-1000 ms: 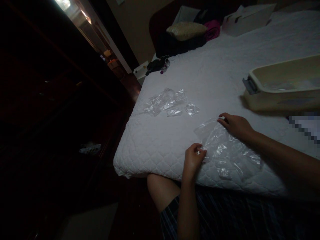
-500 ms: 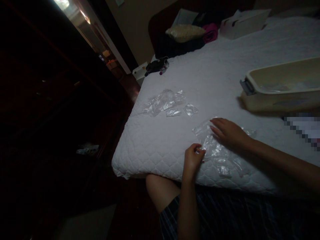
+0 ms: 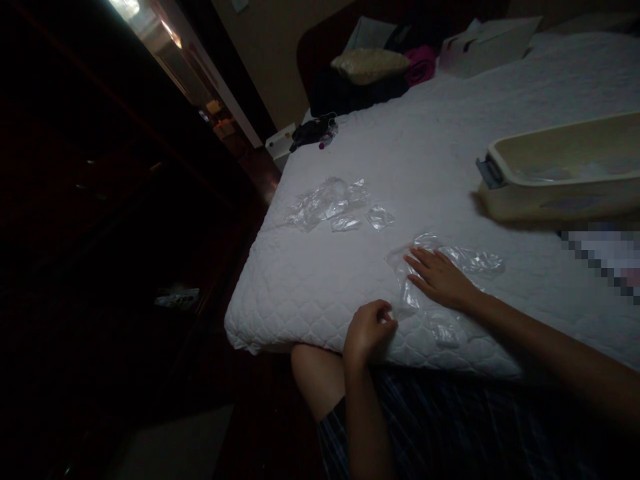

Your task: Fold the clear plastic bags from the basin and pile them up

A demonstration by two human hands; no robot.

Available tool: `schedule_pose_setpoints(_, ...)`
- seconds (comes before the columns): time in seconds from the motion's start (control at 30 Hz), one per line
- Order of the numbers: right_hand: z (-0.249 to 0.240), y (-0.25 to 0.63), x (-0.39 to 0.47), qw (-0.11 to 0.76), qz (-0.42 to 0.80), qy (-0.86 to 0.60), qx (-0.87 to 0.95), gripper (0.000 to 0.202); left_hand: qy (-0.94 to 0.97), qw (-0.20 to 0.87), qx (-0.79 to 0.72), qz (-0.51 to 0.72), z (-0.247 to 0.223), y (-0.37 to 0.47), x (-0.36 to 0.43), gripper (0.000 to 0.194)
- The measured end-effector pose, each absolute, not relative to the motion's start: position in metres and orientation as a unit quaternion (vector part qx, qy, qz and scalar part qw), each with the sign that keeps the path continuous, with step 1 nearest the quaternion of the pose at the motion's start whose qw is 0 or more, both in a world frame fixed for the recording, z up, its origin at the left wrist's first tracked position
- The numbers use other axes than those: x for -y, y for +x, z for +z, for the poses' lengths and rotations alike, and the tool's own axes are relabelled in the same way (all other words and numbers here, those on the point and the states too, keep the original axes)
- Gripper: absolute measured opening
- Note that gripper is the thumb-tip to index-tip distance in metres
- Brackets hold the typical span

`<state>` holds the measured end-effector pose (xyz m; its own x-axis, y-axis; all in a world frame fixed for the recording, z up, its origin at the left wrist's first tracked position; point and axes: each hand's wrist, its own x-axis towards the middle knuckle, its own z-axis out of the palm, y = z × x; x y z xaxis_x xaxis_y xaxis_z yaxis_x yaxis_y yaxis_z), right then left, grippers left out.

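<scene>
Clear plastic bags (image 3: 473, 259) lie crumpled near the front edge of the white quilted bed (image 3: 310, 287). My right hand (image 3: 436, 277) rests on them, palm down with its fingers spread. Just left of the bags, my left hand (image 3: 369, 328) is curled, thumb and forefinger brought close together at a corner of the plastic; what they pinch is too small to make out. A small clear bag (image 3: 444, 333) lies below my right hand. Farther back on the left is another pile of clear bags (image 3: 327, 203), with a small bag (image 3: 380, 217) beside it.
A cream bin (image 3: 565, 200) with a grey handle stands at the right, clear plastic inside. Toward the headboard are a beige pillow (image 3: 371, 65), a magenta roll (image 3: 421, 65) and a white box (image 3: 490, 52). Dark items (image 3: 311, 133) lie at the bed's far left corner.
My right hand has moved slightly left and down, flattening over the plastic with its fingers spread wider. My left hand has shifted left and down, toward the bed's front edge.
</scene>
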<state>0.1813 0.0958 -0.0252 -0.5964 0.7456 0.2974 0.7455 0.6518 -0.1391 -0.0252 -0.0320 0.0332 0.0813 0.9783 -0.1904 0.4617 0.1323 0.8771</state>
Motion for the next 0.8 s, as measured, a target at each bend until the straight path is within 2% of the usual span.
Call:
schedule_pose_setpoints(0.07, -0.026, 0.181, -0.096, 0.171, 0.004, -0.416, 0.893, 0.056, 0.587, 0.364, -0.664, 0.287, 0.04, -0.026, 0.037, 0.018)
schedule_pose_setpoints(0.13, -0.027, 0.181, -0.096, 0.176, 0.008, -0.414, 0.893, 0.055, 0.562, 0.252, -0.717, 0.326, 0.045, -0.02, 0.038, 0.019)
schedule_pose_setpoints(0.23, -0.028, 0.181, -0.096, 0.179, 0.009, -0.413, 0.893, 0.056, 0.606, 0.129, -0.691, 0.371, 0.046, -0.006, 0.024, 0.023)
schedule_pose_setpoints(0.43, -0.025, 0.179, -0.095, 0.178, 0.001, -0.417, 0.891, 0.053, 0.815, 0.063, -0.519, 0.251, 0.03, 0.002, -0.026, 0.028)
schedule_pose_setpoints(0.57, -0.023, 0.179, -0.095, 0.174, -0.004, -0.416, 0.893, 0.054, 0.818, 0.034, -0.54, 0.197, 0.014, -0.007, -0.04, 0.037)
schedule_pose_setpoints(0.8, -0.025, 0.182, -0.096, 0.194, 0.025, -0.407, 0.892, 0.055, 0.806, 0.02, -0.554, 0.207, 0.002, -0.012, -0.035, 0.046)
